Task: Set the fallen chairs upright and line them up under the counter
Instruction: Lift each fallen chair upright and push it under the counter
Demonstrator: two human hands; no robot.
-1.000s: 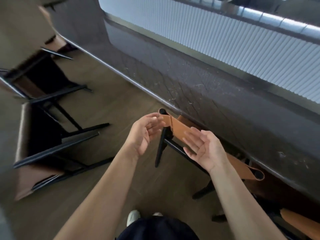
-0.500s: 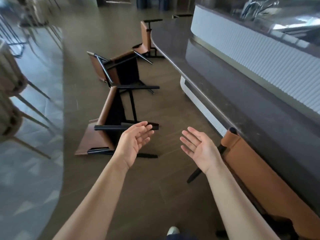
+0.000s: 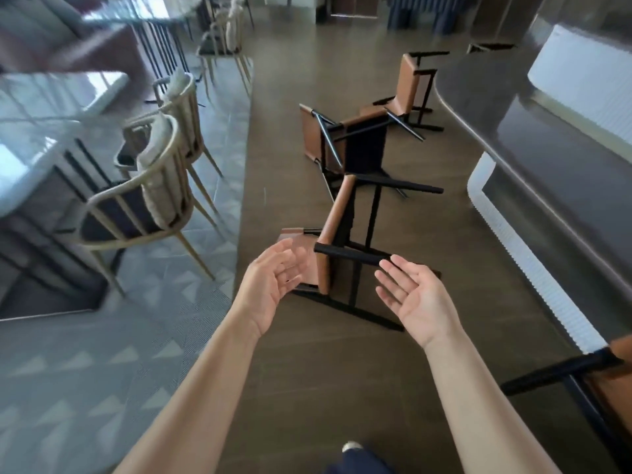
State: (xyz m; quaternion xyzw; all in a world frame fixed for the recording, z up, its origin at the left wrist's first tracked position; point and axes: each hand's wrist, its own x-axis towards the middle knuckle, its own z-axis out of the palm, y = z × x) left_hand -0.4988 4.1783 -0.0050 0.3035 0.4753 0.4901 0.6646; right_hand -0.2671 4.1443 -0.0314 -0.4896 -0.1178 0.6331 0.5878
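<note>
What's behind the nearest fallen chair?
Behind the nearest fallen chair lies a second fallen chair; past it a third chair by the counter. Part of the second's frame is covered.

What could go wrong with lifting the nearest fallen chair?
The nearest brown leather chair with black metal legs lies right beside the second fallen brown chair; legs may snag on lifting. Swung upright, it could strike the dark curved counter. The left hand and right hand hold nothing yet.
</note>
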